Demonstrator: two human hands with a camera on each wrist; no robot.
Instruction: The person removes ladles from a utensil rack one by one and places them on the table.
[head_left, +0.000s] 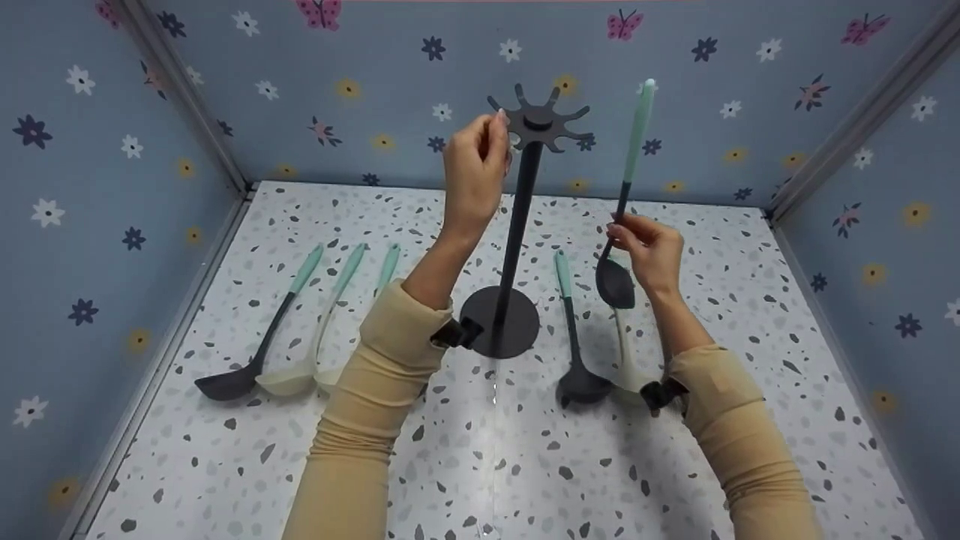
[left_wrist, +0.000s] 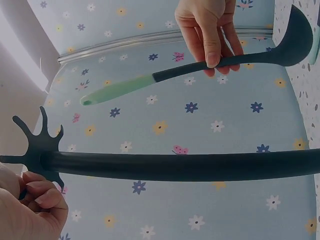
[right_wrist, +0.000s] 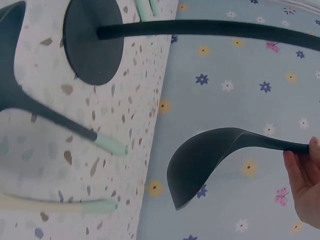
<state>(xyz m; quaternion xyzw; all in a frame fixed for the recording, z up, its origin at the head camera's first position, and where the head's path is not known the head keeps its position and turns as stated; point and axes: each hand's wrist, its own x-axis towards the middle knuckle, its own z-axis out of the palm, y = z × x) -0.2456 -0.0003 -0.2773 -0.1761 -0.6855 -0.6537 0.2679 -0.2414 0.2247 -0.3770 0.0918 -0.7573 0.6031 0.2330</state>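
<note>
In the head view, my left hand is raised at the spoked top of a black utensil stand. Its curled fingers pinch one of the hooks, as the left wrist view shows of the same hand. To the right of the stand, my right hand holds a black ladle by the dark shaft. The ladle's mint green handle points up and its bowl hangs below my fingers, apart from the stand.
Left of the stand lie a black ladle, a cream ladle and another mint-handled utensil, partly behind my sleeve. Another black ladle and a cream ladle lie at right. Flowered walls enclose the speckled table.
</note>
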